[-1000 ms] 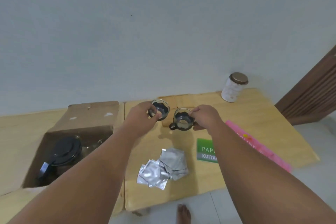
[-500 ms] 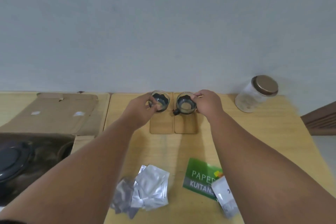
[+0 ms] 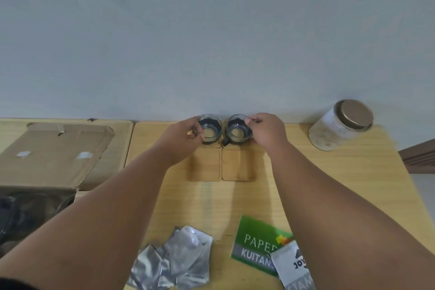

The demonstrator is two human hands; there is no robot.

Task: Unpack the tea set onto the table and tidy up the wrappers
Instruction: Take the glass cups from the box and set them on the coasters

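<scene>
Two small glass tea cups with dark bases stand side by side at the far edge of the wooden table [image 3: 329,186], close to the wall. My left hand [image 3: 181,140] grips the left cup [image 3: 210,128]. My right hand [image 3: 266,132] grips the right cup [image 3: 237,128], whose dark handle points toward me. Both cups rest on the far pair of wooden coasters; two bare coasters [image 3: 221,163] lie just in front of them. A heap of silver foil wrappers [image 3: 179,261] lies near the table's front edge.
An open cardboard box [image 3: 54,153] sits at the left with a dark teapot [image 3: 21,214] inside. A white jar with a bronze lid [image 3: 341,125] stands at the far right. A green booklet [image 3: 256,242] and a grey packet [image 3: 294,268] lie at the front.
Both hands have carried the cups away from me and set them down on the far coasters by the wall. The camera has tilted down and moved closer.
</scene>
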